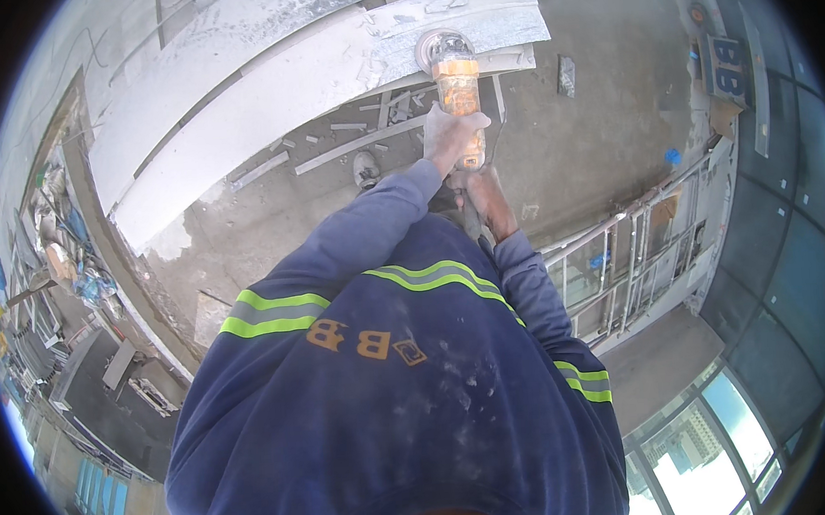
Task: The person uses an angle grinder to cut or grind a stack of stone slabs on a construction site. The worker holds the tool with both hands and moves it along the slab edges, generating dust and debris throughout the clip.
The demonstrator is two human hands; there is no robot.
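While one orange angle grinder [458, 89] is lying over the near edge of a long white panel [257, 130], close to that panel's right end, two bare hands are handling it. Left hand [448, 132]: fingers are wrapping round the grinder's body, gripping it. Right hand [494, 207]: sitting at the grinder's rear end, its fingers partly hidden; cannot tell whether they are gripping.

One light-grey sheet [507, 17] is covering the panel's right end, and the grinder's round head is overlapping its near edge. Disc face is pointing away from view; cannot tell whether it is touching.

Counts: one shoe [366, 169] is showing on the floor [608, 70], below the panel's near edge; the torso is hiding the legs. Three lime-edged reflective bands are crossing the dark blue jacket [394, 445], whose lower end the frame is cutting off. At least six pale offcuts [360, 145] are lying along the panel's near edge, the smaller chips blurring together. One grey block [566, 75] is lying beyond the panel's right end.

Farther right, one metal frame [620, 216] is standing near two blue scraps [673, 156]. At far left, a debris heap [87, 274] is defying any count.
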